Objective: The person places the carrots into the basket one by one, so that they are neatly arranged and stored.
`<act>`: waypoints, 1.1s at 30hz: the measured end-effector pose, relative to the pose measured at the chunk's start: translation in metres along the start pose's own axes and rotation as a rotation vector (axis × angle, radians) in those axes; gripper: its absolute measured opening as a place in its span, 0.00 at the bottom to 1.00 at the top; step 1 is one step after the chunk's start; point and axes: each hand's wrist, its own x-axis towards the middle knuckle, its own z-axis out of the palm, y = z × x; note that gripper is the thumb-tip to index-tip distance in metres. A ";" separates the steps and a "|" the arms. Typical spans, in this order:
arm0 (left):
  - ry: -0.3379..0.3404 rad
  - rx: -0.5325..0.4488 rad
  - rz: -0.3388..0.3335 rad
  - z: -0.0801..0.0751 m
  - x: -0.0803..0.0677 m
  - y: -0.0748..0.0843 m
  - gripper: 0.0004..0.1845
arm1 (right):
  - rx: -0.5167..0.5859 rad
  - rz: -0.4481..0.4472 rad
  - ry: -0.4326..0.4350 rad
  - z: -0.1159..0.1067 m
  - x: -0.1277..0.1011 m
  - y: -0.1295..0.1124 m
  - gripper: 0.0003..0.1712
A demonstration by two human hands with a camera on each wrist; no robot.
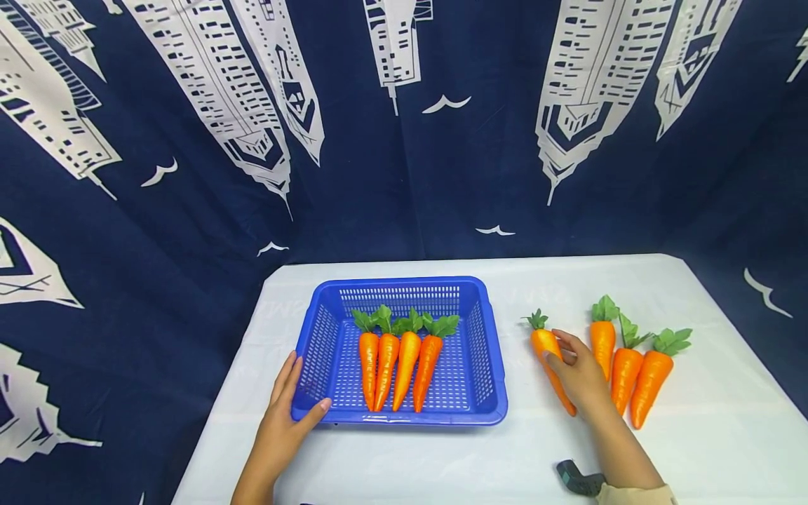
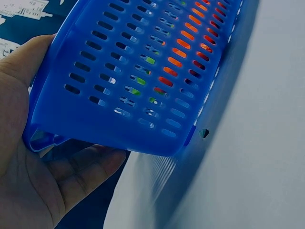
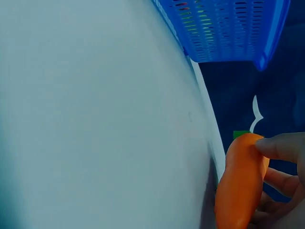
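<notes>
Nearest you, at the bottom edge of the head view, are your pale right sleeve (image 1: 636,495) and a small black device (image 1: 577,480) beside your forearm. Above them your right hand (image 1: 582,375) pinches an orange carrot (image 1: 557,380) between thumb and fingers; its leafy end points away from you, and whether it touches the white table (image 1: 442,463) you can't tell. Three other carrots (image 1: 625,379) lie just to the right of that hand, partly behind your wrist. Your left hand (image 1: 279,424) rests at the near left corner of the blue basket (image 1: 416,419), fingers spread wide, the thumb over the front rim and the others along the left side. Inside the basket, four carrots (image 1: 406,368) lie side by side, leaves toward the far wall. Behind the table hangs a navy cloth (image 1: 410,175) printed with white buildings and birds.
</notes>
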 end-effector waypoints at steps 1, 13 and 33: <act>0.001 0.001 0.001 0.000 0.000 0.000 0.50 | 0.003 0.003 0.007 -0.001 0.000 -0.002 0.33; -0.006 0.003 -0.010 -0.001 0.000 0.000 0.50 | 0.132 -0.027 0.092 -0.010 0.000 -0.032 0.33; 0.004 -0.005 -0.008 0.001 0.000 -0.002 0.50 | 0.211 -0.067 0.117 -0.011 -0.004 -0.086 0.36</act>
